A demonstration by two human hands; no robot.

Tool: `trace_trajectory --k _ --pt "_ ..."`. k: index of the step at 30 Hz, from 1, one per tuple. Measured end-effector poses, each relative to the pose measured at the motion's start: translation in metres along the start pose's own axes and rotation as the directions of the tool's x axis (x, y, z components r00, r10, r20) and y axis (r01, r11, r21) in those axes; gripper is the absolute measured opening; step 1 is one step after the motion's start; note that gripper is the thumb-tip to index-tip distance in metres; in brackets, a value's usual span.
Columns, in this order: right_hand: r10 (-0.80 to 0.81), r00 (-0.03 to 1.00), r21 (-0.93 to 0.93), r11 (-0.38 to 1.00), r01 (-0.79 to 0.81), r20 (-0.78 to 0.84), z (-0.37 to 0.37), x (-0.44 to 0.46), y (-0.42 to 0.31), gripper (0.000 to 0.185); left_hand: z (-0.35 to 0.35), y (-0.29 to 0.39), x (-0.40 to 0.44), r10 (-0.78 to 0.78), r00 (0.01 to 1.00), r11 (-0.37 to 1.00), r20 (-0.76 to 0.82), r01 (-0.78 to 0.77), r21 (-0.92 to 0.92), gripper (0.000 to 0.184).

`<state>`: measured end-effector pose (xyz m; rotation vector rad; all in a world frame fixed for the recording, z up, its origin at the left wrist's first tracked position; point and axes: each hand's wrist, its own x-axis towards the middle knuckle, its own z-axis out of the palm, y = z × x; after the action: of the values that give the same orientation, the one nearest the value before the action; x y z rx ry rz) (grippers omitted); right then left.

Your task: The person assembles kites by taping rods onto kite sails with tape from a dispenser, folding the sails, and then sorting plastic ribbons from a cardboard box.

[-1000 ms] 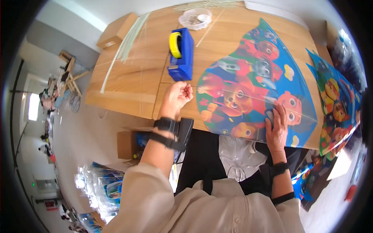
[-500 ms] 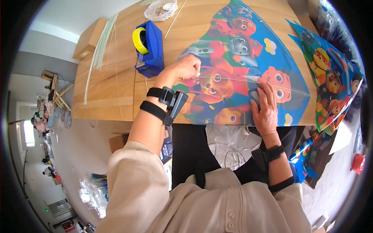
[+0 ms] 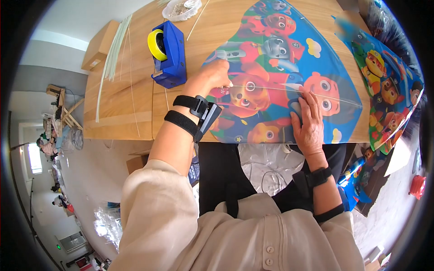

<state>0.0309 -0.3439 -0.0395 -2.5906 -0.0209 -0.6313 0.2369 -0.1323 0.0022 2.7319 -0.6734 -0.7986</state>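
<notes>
A kite sheet (image 3: 271, 56) printed with cartoon dogs lies flat on the wooden table. Across it runs a thin pale rod (image 3: 266, 87), from the left side to the corner at the right. My left hand (image 3: 213, 76) is closed in a pinch at the rod's left end, its fingertips close to the sheet. Flat on the print, my right hand (image 3: 309, 119) has its fingers stretched out, with the fingertips at the rod near the printed boy's face. A small whitish translucent patch (image 3: 294, 87) shows beside those fingertips.
A blue tape dispenser (image 3: 174, 56) with yellow tape stands left of the sheet. Beyond it are a plastic bowl of small parts (image 3: 181, 10), a bundle of pale rods (image 3: 113, 56) and a cardboard box (image 3: 100, 45). More printed sheets (image 3: 389, 86) hang over the right edge.
The view has shifted slightly. My left hand has moved a little to the left, its fingers still pinched at the rod's end. My right hand stays on the sheet.
</notes>
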Motion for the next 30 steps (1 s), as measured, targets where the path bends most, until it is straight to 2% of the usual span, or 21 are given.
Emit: trace_trajectory --k 1,3,4,6,7,8,10,12,14,15,17,18,20,24,30 --pt "0.0 1.0 -0.001 1.0 0.0 0.0 0.0 0.0 0.0 0.037 -0.001 -0.003 -0.001 0.0 1.0 1.0 0.0 0.0 -0.001 0.024" --pt "0.008 1.0 0.004 1.0 -0.008 -0.006 0.002 -0.002 0.001 0.037 -0.007 -0.014 -0.006 -0.134 0.99 0.984 0.036 0.137 -0.112 0.039" --pt "0.01 1.0 0.003 1.0 -0.009 -0.009 0.002 -0.003 0.002 0.037 -0.005 -0.018 -0.009 -0.13 0.991 0.985 0.034 0.133 -0.11 0.039" --pt "0.039 0.999 0.01 0.999 -0.039 -0.002 0.003 -0.004 0.002 0.037 0.003 -0.021 -0.016 -0.195 0.963 0.979 -0.184 0.201 0.015 0.053" --pt "0.043 0.999 0.004 0.999 -0.043 -0.01 0.003 -0.005 0.003 0.037 0.005 -0.023 -0.017 -0.238 0.957 0.971 -0.164 0.241 -0.005 0.061" --pt "0.039 0.999 0.006 0.999 -0.039 -0.014 0.004 -0.005 0.003 0.038 0.009 -0.027 -0.02 -0.226 0.96 0.974 -0.169 0.229 -0.001 0.061" --pt "0.055 0.998 -0.021 0.998 -0.056 -0.036 0.004 -0.006 0.006 0.038 0.025 -0.034 -0.024 -0.099 0.923 0.988 -0.371 0.047 -0.147 0.045" --pt "0.028 0.999 0.029 0.999 -0.028 -0.027 0.001 -0.007 0.007 0.039 0.05 -0.033 -0.032 -0.031 0.799 0.988 -0.601 -0.068 -0.141 0.04" --pt "0.039 0.998 0.029 0.999 -0.038 -0.045 0.001 -0.008 0.009 0.04 0.067 -0.013 -0.048 0.219 0.654 0.975 -0.724 -0.182 0.131 0.047" --pt "0.045 0.998 0.044 0.998 -0.043 -0.039 0.002 -0.008 0.011 0.041 0.08 -0.004 -0.056 0.245 0.654 0.967 -0.715 -0.221 0.13 0.047" --pt "0.066 0.997 0.026 0.997 -0.066 -0.024 0.002 -0.009 0.011 0.047 0.101 0.006 -0.072 0.232 0.8 0.942 -0.554 -0.043 0.332 0.061" --pt "0.066 0.998 0.012 0.998 -0.065 -0.022 0.001 -0.01 0.011 0.05 0.105 0.004 -0.073 0.249 0.797 0.94 -0.551 -0.063 0.334 0.061" --pt "0.075 0.997 -0.024 0.997 -0.076 -0.006 -0.001 -0.009 0.009 0.054 0.105 -0.014 -0.072 0.115 0.827 0.97 -0.55 0.025 0.241 0.068" --pt "0.141 0.99 -0.088 0.986 -0.138 0.027 -0.01 -0.007 0.005 0.063 0.099 -0.025 -0.073 0.027 0.847 0.975 -0.53 0.095 0.203 0.069" --pt "0.222 0.972 -0.25 0.948 -0.196 0.082 -0.032 -0.02 0.045 0.065 0.098 -0.028 -0.073 0.029 0.86 0.973 -0.509 0.092 0.211 0.07"
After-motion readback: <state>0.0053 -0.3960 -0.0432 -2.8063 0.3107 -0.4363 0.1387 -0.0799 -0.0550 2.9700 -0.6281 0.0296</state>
